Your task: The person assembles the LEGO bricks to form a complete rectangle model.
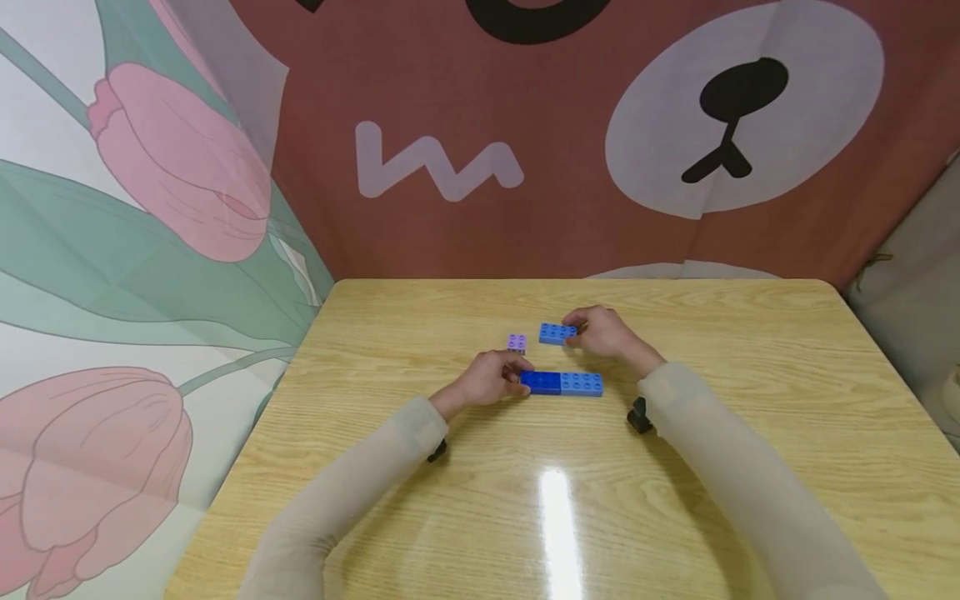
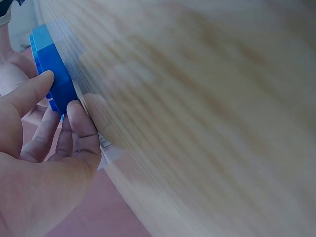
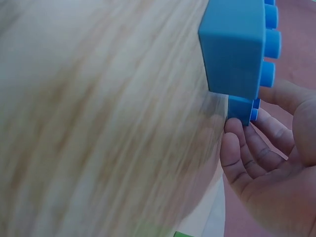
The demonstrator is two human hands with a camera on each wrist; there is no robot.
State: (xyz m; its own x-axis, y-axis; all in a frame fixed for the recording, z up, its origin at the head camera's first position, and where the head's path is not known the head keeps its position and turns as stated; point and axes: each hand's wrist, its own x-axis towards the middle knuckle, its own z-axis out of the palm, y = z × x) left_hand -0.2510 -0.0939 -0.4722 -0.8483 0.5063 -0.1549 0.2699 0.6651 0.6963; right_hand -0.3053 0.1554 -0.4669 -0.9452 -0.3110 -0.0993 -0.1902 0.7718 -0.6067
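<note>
Two building bricks lie end to end on the table, a dark blue brick on the left and a light blue brick on the right. The left hand pinches the dark blue brick's left end, its thumb and fingers on opposite sides in the left wrist view. Behind this row, the right hand grips the right end of another blue brick. In the right wrist view its fingers touch that brick, while the thumb is partly hidden by the nearer light blue brick. A small purple brick sits beyond the left hand.
The wood-grain table reaches back to a hanging cloth printed with an animal face. A flower-print cloth hangs along the left side. A bit of something green shows at the bottom of the right wrist view.
</note>
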